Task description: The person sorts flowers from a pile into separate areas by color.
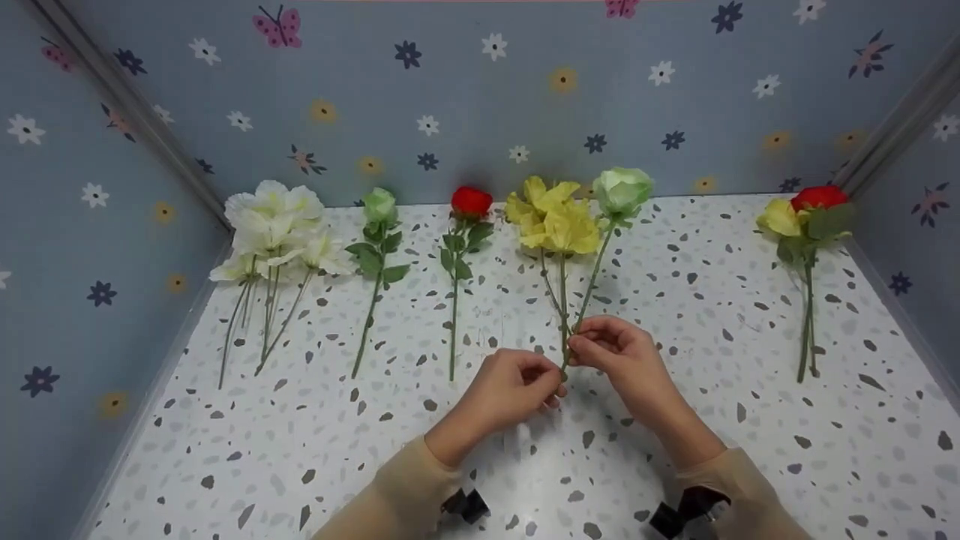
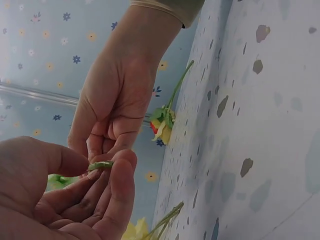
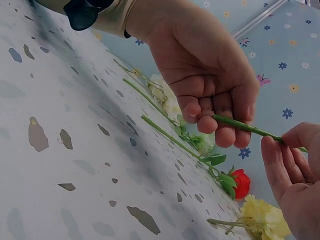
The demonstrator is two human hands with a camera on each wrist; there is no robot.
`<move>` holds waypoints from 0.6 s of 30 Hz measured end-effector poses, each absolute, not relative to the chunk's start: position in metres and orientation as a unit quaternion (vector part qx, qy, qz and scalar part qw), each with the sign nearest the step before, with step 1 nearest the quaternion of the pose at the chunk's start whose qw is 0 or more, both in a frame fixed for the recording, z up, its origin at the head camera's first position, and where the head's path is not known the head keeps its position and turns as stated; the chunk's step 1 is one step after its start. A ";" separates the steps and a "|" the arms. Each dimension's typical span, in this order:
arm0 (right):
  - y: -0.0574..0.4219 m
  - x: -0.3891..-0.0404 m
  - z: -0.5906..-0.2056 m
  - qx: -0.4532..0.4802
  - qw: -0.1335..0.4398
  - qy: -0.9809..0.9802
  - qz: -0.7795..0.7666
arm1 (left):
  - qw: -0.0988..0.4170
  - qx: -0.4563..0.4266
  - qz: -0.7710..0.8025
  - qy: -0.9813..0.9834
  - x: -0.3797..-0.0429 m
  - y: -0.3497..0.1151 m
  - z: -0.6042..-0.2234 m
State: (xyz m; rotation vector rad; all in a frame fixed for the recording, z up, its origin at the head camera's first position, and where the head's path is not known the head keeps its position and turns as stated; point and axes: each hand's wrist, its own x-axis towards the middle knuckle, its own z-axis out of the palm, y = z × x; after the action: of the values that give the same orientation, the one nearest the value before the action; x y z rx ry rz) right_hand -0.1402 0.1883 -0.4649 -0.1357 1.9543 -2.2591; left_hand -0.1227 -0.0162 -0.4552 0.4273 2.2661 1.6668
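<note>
A pale green rose is held up by its stem in both hands. My left hand pinches the lower end of that stem between thumb and fingers. Higher along it, my right hand grips the stem with thumb and fingertips. Behind the hands, a bunch of yellow flowers lies on the table, its stems partly crossed by the held one in the head view. Both wrist views show the yellow stems apart from the fingers.
Left of the yellow bunch lie a red rose, another pale green rose and several white flowers. A red and yellow pair lies far right. Patterned panels enclose the speckled table at back and sides.
</note>
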 end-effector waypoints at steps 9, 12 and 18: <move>0.192 -0.142 -0.459 -0.052 0.063 0.668 -0.740 | 0.167 0.163 0.599 0.766 -0.121 -0.014 -0.456; 0.194 -0.143 -0.457 -0.041 0.045 0.666 -0.743 | 0.177 0.168 0.599 0.763 -0.120 -0.012 -0.457; 0.197 -0.143 -0.454 -0.036 0.038 0.654 -0.754 | 0.161 0.163 0.592 0.773 -0.118 -0.010 -0.456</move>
State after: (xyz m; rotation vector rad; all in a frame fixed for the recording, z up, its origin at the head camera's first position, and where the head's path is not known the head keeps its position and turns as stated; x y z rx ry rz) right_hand -0.1429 0.1966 -0.4539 -0.1112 2.0079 -2.3145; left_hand -0.1181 -0.0104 -0.4561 0.4666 2.2059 1.6898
